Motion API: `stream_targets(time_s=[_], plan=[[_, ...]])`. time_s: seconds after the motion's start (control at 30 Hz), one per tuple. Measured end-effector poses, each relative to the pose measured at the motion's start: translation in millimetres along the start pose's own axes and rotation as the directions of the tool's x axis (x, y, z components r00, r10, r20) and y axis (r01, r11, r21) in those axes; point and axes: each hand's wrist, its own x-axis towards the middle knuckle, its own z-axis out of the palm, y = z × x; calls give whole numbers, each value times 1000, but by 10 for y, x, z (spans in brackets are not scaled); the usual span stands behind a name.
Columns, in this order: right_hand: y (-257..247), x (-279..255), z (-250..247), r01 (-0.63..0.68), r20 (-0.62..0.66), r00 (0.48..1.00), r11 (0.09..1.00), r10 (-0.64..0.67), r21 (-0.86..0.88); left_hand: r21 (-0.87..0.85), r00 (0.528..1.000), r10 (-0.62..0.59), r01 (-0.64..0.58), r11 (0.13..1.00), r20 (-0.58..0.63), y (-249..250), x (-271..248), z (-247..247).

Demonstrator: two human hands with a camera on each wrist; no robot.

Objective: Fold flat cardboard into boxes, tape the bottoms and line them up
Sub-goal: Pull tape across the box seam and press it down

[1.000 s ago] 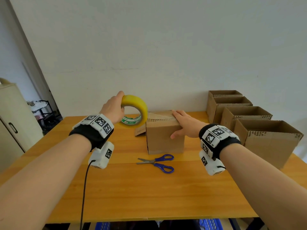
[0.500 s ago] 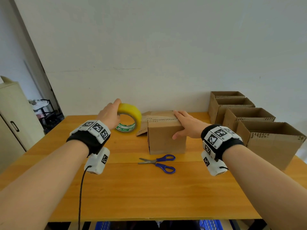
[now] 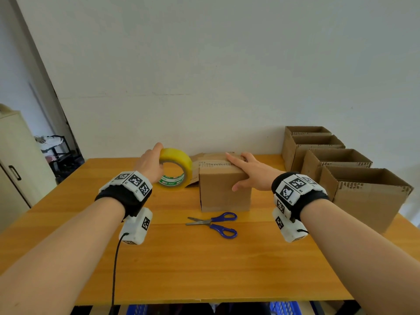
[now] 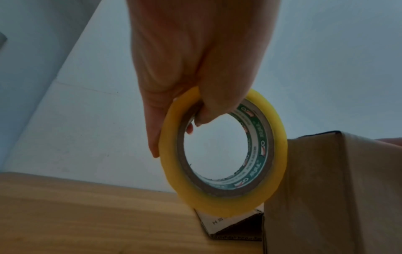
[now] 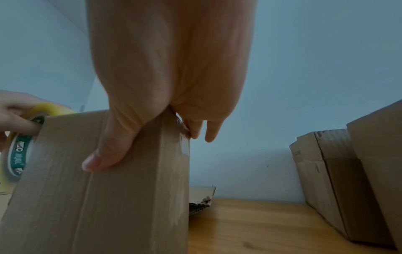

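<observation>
A small cardboard box (image 3: pixel 225 192) stands mid-table with its closed flaps on top. My right hand (image 3: pixel 250 172) lies flat on that top with straight fingers, the thumb down the front face (image 5: pixel 108 197). My left hand (image 3: pixel 151 164) grips a yellow tape roll (image 3: pixel 175 169) just left of the box, low over the table; in the left wrist view the fingers (image 4: pixel 195 68) hook through the roll's core (image 4: pixel 276 137). A loose flap (image 4: pixel 228 226) sticks out at the box's base under the roll.
Blue-handled scissors (image 3: pixel 213 223) lie open in front of the box on the wooden table (image 3: pixel 204 269). Several open-topped finished boxes (image 3: pixel 363 192) stand in a row along the right side. A cabinet (image 3: pixel 16 167) is at the far left. A cable hangs from my left wrist.
My left hand has brought the tape roll down and slightly left, from above the box's top edge to beside its left face. The right hand stays on the box.
</observation>
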Motion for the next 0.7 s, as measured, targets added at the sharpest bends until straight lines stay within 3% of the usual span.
stream_targets(time_s=[0.27,0.47,0.7], plan=[[-38,-7,-4,-9,-7,1000,1000,9,-10,-26,1000,-10,11,1000,13,-21,-19,43],[-146,1,-5,-55,-40,998,968,47,-244,-53,999,-10,12,999,38,-10,-56,68],[-374,53,86,-20,-124,992,943,-23,-331,-96,999,-8,11,995,35,13,-87,49]])
